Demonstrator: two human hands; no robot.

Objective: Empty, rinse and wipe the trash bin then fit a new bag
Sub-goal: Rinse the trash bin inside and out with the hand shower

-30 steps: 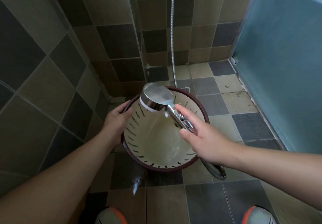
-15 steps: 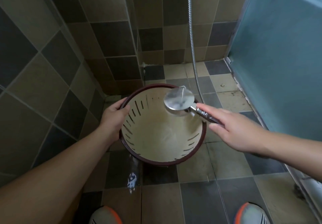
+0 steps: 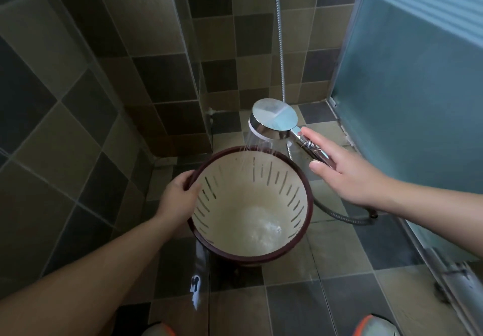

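On the tiled shower floor, my left hand (image 3: 177, 197) gripped the rim of the trash bin (image 3: 251, 205), light, stiff, probably wet-slick plastic, while my right hand (image 3: 347, 171) loosely clasped the shower head (image 3: 273, 116) spraying into it.

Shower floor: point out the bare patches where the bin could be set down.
Bare floor tiles lie between the bin and the shoes. More lie between the shower head and the glass door. The hose crowds the bin's right side.
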